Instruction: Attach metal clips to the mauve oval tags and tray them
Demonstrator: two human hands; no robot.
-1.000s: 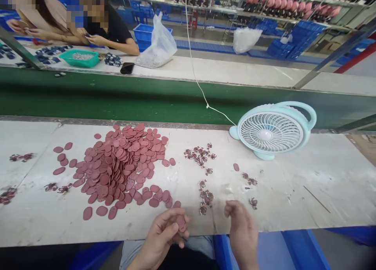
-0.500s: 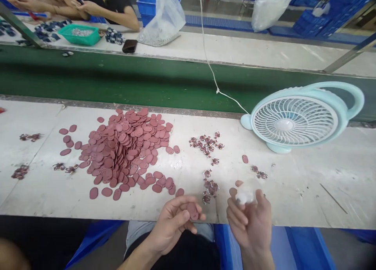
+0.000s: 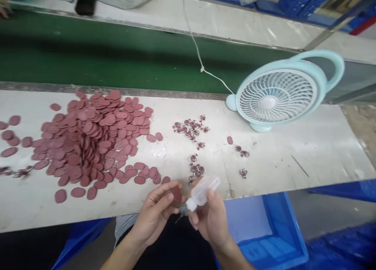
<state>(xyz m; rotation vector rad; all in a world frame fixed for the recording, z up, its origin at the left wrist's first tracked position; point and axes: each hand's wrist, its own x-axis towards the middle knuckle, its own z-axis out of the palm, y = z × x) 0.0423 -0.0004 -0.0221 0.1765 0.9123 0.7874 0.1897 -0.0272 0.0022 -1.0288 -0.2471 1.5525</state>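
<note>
Pinched in my left hand is a flat reddish-brown oval disc, held up at the table's near edge. My right hand grips a small translucent squeeze bottle with a white cap and a thin needle tip. The bottle tilts down to the left, its tip close by the disc; whether they touch I cannot tell. A large heap of similar oval discs lies left of my hands. Beyond the hands sits a cluster of small shiny brown-and-silver pieces, with more of them nearer to me.
A light-blue fan stands at the back right, its white cord running up across the green strip. A thin dark rod lies on the right. Below the table edge is a blue crate. A dark phone-like object rests opposite.
My right hand has brought the bottle leftward and turned its tip down toward the disc in my left hand. The view has tilted down and shifted right.
</note>
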